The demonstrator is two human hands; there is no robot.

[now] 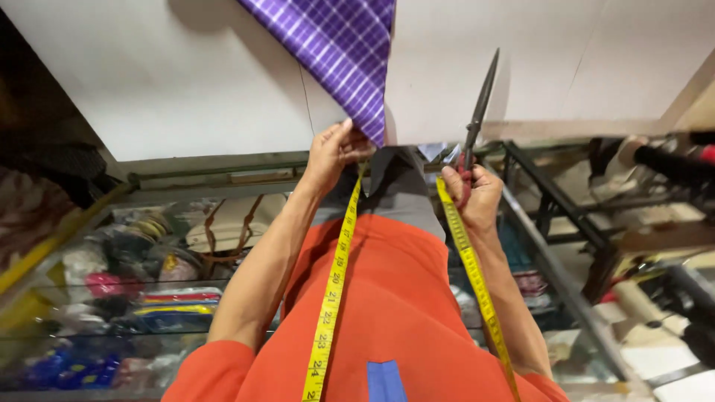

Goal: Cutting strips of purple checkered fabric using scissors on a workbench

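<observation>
White table (186, 82); purple cloth (335, 45) corner between left fingers (344, 138).

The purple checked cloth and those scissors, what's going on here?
A person in an orange shirt stands at a white table. Their left hand pinches the corner of a purple checked cloth that hangs over the table's near edge. Their right hand grips long dark metal scissors with red handles, blades closed and pointing up, away from the cloth. A yellow measuring tape hangs around their neck, down both sides of the chest. Nothing shows a cut in the cloth.
</observation>
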